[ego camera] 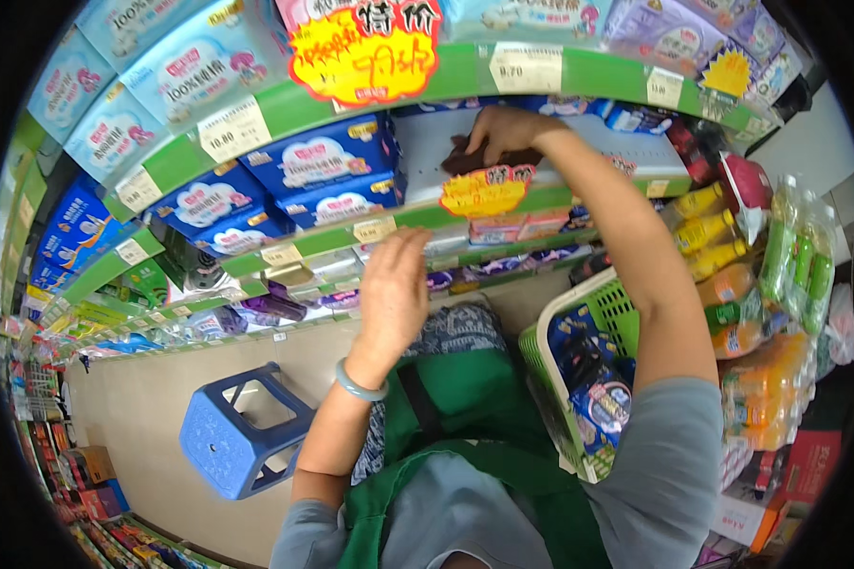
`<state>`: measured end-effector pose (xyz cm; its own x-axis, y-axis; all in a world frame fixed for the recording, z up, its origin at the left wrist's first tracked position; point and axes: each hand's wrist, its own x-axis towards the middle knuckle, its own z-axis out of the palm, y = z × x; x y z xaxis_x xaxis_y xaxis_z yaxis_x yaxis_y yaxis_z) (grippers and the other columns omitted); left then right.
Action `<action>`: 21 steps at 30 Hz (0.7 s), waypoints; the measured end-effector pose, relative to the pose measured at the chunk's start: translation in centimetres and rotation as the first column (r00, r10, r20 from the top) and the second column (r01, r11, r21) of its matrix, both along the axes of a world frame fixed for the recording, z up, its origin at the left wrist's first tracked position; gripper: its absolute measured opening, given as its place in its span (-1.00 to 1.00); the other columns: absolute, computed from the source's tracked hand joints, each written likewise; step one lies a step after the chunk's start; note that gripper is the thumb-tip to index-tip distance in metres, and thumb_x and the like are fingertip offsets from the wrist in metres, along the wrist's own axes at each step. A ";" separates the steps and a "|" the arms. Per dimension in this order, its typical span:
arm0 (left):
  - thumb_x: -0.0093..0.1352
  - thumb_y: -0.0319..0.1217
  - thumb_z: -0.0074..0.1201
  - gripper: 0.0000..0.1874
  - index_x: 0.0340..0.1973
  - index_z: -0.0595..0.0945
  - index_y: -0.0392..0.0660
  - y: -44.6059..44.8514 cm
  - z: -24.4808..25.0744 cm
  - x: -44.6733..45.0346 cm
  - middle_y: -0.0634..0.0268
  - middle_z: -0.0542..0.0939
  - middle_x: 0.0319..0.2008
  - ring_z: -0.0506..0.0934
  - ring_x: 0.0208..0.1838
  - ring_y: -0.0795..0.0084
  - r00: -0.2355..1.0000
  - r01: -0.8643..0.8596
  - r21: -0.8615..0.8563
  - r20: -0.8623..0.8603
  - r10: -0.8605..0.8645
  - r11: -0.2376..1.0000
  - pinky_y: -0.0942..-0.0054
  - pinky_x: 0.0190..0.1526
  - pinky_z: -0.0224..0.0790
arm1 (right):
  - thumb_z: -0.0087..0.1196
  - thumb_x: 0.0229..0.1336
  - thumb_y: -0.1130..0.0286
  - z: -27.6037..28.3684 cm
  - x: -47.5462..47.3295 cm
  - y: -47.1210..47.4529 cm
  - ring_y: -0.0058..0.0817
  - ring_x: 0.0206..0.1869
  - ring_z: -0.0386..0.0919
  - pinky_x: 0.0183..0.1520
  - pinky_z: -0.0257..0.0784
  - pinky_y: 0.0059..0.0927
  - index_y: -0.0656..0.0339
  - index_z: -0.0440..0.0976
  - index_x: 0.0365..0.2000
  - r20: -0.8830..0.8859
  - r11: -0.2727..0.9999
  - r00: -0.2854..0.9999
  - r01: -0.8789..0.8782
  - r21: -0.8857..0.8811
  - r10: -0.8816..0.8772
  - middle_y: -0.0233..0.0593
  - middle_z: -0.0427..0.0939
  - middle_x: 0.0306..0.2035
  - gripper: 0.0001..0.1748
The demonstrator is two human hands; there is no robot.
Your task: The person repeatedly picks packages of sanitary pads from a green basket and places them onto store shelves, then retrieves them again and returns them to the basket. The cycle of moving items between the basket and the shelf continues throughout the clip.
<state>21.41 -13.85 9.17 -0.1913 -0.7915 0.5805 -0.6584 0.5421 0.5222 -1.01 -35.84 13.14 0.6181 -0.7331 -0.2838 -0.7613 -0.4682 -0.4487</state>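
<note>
My right hand (504, 135) presses on a dark brown cloth (461, 161) that lies on a white metal shelf (423, 135), its fingers bent over the cloth. Blue packs with a white cloud print (320, 160) are stacked on that shelf, left of the cloth. A yellow and red price sign (485, 190) hangs on the green shelf edge just below the cloth. My left hand (395, 288) is raised in front of the lower shelf edge with its fingers close together, and nothing shows in it. A pale bangle (360, 384) circles my left wrist.
To the right of my body stands a green and white plastic basket (541, 348) holding dark blue packs. A blue plastic stool (220, 434) is on the tiled floor at the left. Bottled drinks (761, 384) are piled at the right. Light blue packs (192, 71) fill the shelf above.
</note>
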 end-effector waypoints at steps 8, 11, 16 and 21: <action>0.26 -0.65 -0.01 -0.76 -0.15 0.56 -0.26 1.5 -1.9 3.0 0.02 0.57 -0.19 0.54 -0.14 -0.02 0.990 -0.070 0.131 -0.114 0.086 0.989 0.24 -0.11 0.39 | 0.34 -0.45 0.46 0.0 5.1 0.8 -0.30 -0.30 0.59 -0.26 0.47 -0.34 0.15 0.63 -0.30 -0.056 0.992 0.995 -0.091 -0.089 0.086 -0.18 0.64 -0.37 -0.53; 0.26 -0.63 0.01 -0.77 -0.16 0.56 -0.25 1.8 -1.5 2.8 0.01 0.57 -0.21 0.55 -0.14 -0.03 0.988 -0.085 0.144 -0.116 0.103 0.986 0.24 -0.11 0.39 | 0.37 -0.43 0.46 0.1 8.5 2.1 -0.25 -0.24 0.59 -0.20 0.47 -0.31 0.19 0.61 -0.30 -0.031 0.995 0.998 -0.062 -0.076 0.060 -0.18 0.64 -0.34 -0.54; 0.29 -0.60 0.01 -0.79 -0.15 0.59 -0.25 2.6 -0.4 1.1 0.09 0.60 -0.24 0.59 -0.19 0.18 0.969 0.021 0.264 -0.242 0.046 0.964 0.41 -0.17 0.43 | 0.38 -0.38 0.43 -2.8 2.6 -0.6 -0.23 -0.21 0.58 -0.09 0.46 -0.30 0.18 0.60 -0.27 0.339 0.970 0.939 0.126 -0.207 -0.049 -0.18 0.64 -0.26 -0.54; 0.40 -0.49 -0.03 -0.74 -0.02 0.52 -0.29 3.7 -1.7 0.1 0.21 0.59 -0.14 0.56 -0.10 0.44 0.774 0.265 0.383 -0.632 0.041 0.885 0.51 -0.05 0.42 | 0.23 -0.22 0.54 -0.6 0.6 5.7 -0.21 -0.18 0.50 -0.10 0.39 -0.33 0.34 0.49 -0.33 0.784 0.687 0.562 0.680 -0.257 -0.263 -0.06 0.52 -0.21 -0.69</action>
<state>21.55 -10.13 7.52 -0.0242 -0.9775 0.2094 -0.0654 0.2105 0.9754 -0.39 -30.10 12.57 -0.0174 -0.8582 0.5131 -0.5350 -0.4255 -0.7299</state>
